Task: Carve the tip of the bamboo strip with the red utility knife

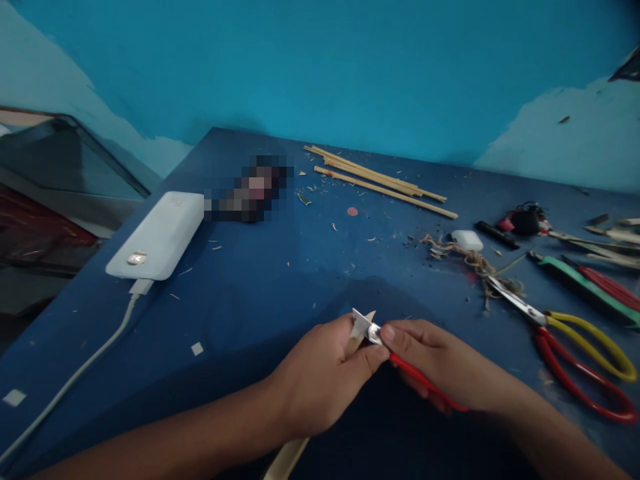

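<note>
Between the left grip [317, 377] and the right grip [435, 353], above the blue counter [250, 280], I observe a pale strip [288, 460] and a red-handled knife [425, 379]. The left grip is closed around the strip, the lower end of which runs out beneath that grip toward the wearer; its tip shows just beyond the fingers, behind the blade. The right grip is clamped on the knife, thumb near the base of the blade. The blade lies across the strip; whether it bites, I cannot tell from where I stand. The left thumb lies by the knife, near the right thumb. Well beyond both grips, toward the blue wall [350, 67], several thin sticks [385, 192] lie roughly side by side, with shavings scattered around. To the right of the right grip are scissors [539, 317] with one yellow and one red loop, their tips at a tangle of twine [480, 262]; a white case [467, 240] sits just beside the twine. Left of the left grip rests a white power bank [160, 233], a cable [117, 330] at its near end.
</note>
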